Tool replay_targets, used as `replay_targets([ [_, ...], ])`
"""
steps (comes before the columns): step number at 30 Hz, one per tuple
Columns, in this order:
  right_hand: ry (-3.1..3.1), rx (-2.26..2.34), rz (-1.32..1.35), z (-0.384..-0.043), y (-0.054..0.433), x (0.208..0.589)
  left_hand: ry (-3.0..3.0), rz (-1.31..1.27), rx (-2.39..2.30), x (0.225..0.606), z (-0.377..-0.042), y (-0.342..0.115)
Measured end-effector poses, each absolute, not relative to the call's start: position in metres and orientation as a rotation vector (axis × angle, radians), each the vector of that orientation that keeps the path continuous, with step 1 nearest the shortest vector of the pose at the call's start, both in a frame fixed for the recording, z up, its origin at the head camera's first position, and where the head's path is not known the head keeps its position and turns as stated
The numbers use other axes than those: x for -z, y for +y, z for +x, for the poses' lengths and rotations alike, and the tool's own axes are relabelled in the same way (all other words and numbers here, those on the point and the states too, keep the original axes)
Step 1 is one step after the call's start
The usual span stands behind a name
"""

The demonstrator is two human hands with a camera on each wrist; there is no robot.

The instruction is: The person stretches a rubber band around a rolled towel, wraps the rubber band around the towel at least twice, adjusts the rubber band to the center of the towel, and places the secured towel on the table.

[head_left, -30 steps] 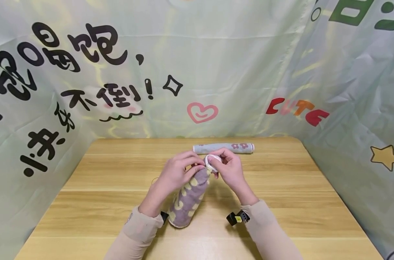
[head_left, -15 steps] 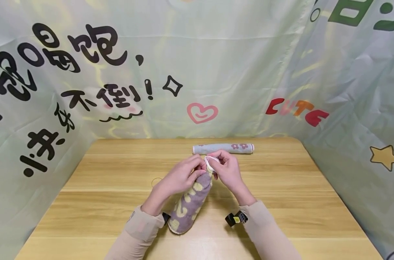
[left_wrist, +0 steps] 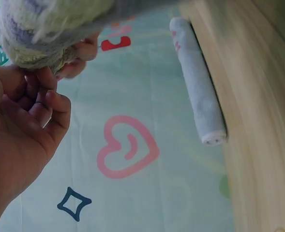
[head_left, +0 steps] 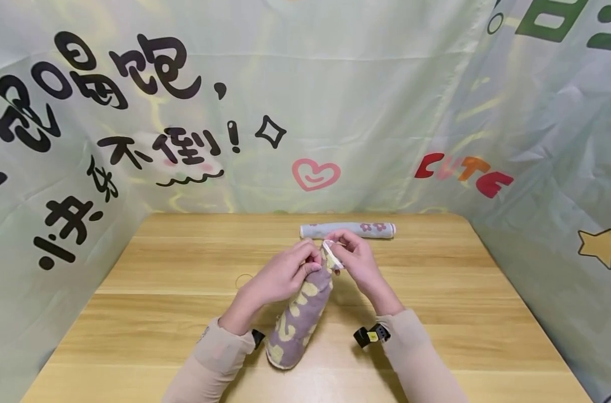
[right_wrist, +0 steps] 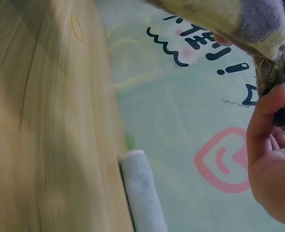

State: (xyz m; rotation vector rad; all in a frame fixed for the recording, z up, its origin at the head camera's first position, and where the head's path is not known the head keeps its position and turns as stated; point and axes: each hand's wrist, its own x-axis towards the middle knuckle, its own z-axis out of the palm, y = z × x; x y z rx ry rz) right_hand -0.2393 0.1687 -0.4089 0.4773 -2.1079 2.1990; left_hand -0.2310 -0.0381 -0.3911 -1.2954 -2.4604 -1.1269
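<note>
A purple-and-yellow towel roll (head_left: 298,322) slanted between the person's arms over the near middle of the bench (head_left: 149,330), its far end up in both hands and its lower end toward the near left; whether that end touched the wood could not be told. The left hand (head_left: 280,274) had its thumb and fingers pinched together on the left side of the far end, and the right hand (head_left: 357,262) clamped the white-edged flap (head_left: 333,255) at that end between thumb and bent fingers. Only these pinches at one end seemed to steady the roll, so a slip of the left fingertips could let its layers slacken or swing the lower end sideways. A hard tug on the flap might skew the coil, and a stray thread (right_wrist: 235,102) beside the right thumb could catch and pull. A thin yellow loop (head_left: 243,281) lay just left of the left wrist, where an outward sweep of that forearm could drag it. Beyond the hands, a blue-grey towel roll (head_left: 348,230) lay crosswise, near enough that a far-reaching right hand could bump it.
</note>
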Motion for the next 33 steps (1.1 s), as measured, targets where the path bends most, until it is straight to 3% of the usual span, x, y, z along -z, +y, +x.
replay_targets([
  [5,-2.042,-2.124,0.822,-0.24,0.175,0.408,-2.412,-1.19,1.166,0.391,-0.236,-0.044],
  [9,-2.068,-2.013,0.942,-0.239,0.177,0.406,-2.337,-1.154,1.21,0.393,-0.241,-0.049],
  [18,-1.964,-1.983,0.903,-0.243,0.181,0.413,-2.327,-1.228,1.128,0.393,-0.24,-0.045],
  [25,-1.906,-2.196,0.67,-0.247,0.183,0.416,-2.303,-1.348,1.074,0.39,-0.234,-0.037],
  [33,-2.008,-2.075,0.704,-0.243,0.184,0.408,-2.422,-1.204,1.144,0.394,-0.236,-0.041],
])
